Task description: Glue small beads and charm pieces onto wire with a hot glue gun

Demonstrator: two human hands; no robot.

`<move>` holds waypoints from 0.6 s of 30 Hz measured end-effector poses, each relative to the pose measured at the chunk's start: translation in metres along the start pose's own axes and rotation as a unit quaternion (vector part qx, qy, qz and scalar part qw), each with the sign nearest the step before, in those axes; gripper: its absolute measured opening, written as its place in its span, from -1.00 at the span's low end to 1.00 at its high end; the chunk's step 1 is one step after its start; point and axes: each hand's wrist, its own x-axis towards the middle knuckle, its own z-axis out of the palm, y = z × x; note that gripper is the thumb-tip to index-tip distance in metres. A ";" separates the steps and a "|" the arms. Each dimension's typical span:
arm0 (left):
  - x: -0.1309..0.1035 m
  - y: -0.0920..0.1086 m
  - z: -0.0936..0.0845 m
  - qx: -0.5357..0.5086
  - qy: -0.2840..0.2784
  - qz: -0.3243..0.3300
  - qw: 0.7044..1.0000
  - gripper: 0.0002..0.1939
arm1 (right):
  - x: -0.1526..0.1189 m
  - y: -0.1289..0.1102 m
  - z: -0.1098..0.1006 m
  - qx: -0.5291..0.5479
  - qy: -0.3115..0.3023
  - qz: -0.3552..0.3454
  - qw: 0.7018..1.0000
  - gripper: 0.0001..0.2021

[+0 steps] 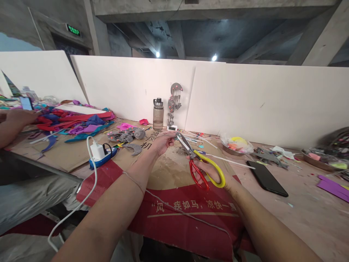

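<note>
My right hand [207, 171] grips a pair of scissors [195, 154] through one red and one yellow handle loop. The blades point up and left, slightly parted, with their tips beside the fingers of my left hand [164, 142]. Those fingers are pinched on a small grey piece [176, 135], too small to make out well. A thin grey yarn [188, 214] crosses my left forearm and trails over the red printed cardboard [174, 200]. Left of my left hand lie a grey crescent [133, 148] and a ball of grey yarn [139, 133].
A water bottle [158, 114] and a hanging grey moon ornament [176, 98] stand at the white board. On the right are a black phone [267, 178] and a bowl [236, 150]. A power strip [102, 158] with cable sits left, near colourful scraps and another person's hand [19, 118].
</note>
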 end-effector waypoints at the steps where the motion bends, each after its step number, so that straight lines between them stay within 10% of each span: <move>1: 0.000 0.000 0.000 -0.001 -0.001 0.000 1.000 -0.76 | 0.000 -0.001 0.000 -0.001 -0.001 0.000 1.000 -0.49; 18: -0.001 -0.001 0.001 0.013 -0.026 -0.006 1.000 -0.76 | 0.001 0.005 -0.002 0.003 -0.002 0.012 1.000 -0.50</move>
